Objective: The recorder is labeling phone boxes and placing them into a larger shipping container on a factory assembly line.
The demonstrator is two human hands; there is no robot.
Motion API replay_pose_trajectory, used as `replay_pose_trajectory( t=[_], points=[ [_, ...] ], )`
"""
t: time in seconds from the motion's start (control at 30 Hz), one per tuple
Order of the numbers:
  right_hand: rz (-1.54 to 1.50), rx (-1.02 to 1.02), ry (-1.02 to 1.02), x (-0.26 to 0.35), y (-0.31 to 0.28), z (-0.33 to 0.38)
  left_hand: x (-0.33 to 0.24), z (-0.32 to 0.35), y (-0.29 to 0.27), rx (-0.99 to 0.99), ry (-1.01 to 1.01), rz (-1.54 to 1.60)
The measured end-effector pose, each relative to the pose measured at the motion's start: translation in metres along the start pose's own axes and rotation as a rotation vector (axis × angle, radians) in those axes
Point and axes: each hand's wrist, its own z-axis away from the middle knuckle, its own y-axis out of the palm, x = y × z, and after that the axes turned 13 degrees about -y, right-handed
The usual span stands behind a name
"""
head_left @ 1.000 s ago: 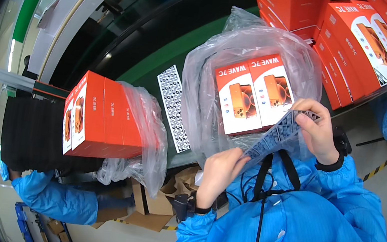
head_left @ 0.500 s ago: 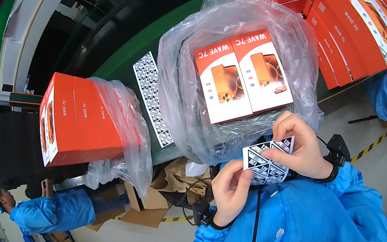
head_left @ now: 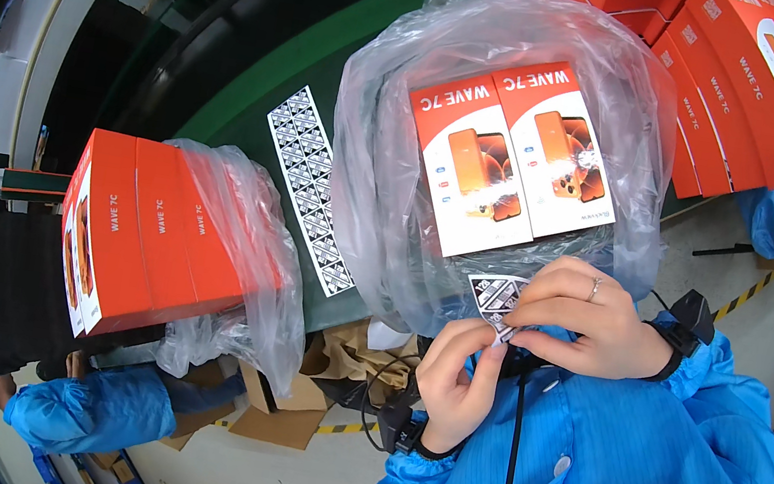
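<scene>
In front of my chest my right hand [head_left: 582,319] pinches a black-and-white sticker sheet [head_left: 497,292], its fingers folded over most of it. My left hand [head_left: 456,380] comes up against it, thumb and forefinger pinching the sheet's lower edge by the right fingertips. Whether a single sticker has come loose there is too small to tell. Just beyond my hands, two white-and-red phone boxes [head_left: 471,179] lie side by side, faces up, in an open clear plastic bag [head_left: 365,127]. A longer sticker sheet [head_left: 302,173] lies flat on the green table left of the bag.
At the left stands a row of red boxes [head_left: 141,228], partly covered by a plastic bag [head_left: 268,325]. More red boxes [head_left: 716,112] are stacked far right. Open cardboard [head_left: 279,412] and brown paper lie below the table edge. People in blue work at the far right and lower left.
My hands have drawn together and the right fingers now cover much of the sticker sheet, which was spread out between them. The view has shifted slightly.
</scene>
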Motion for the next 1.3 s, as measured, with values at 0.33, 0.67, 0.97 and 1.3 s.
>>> replay_pose_trajectory(
  t=[0.33, 0.67, 0.97, 1.3],
  points=[
    [-0.229, 0.147, 0.217, -0.008, -0.004, -0.025, -0.002, -0.016, -0.012, 0.026, 0.078, -0.091],
    [-0.229, 0.413, 0.327, -0.035, 0.001, -0.063, 0.02, -0.001, -0.027, -0.509, -0.176, -0.217],
    [-0.1, 0.554, 0.429, -0.083, 0.019, -0.076, 0.026, 0.001, -0.037, -0.511, -0.184, -0.169],
    [-0.1, 0.582, 0.455, -0.084, 0.021, -0.078, 0.028, -0.002, -0.039, -0.494, -0.176, -0.175]
  ],
)
